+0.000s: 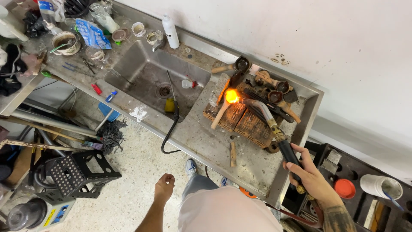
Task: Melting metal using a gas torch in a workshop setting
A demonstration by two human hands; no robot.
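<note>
Right hand (315,180) grips torch (274,129) — white bottle (171,32) behind sink (128,64).

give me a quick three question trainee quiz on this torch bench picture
1. True or false: the right hand grips the torch.
2. What does the left hand hold? A) a hammer B) nothing C) a bottle
3. Fill in: the flame heats a glowing crucible resting on charred wooden ____.

Key: 1 true; 2 B, it hangs free above the floor; 3 blocks.
</note>
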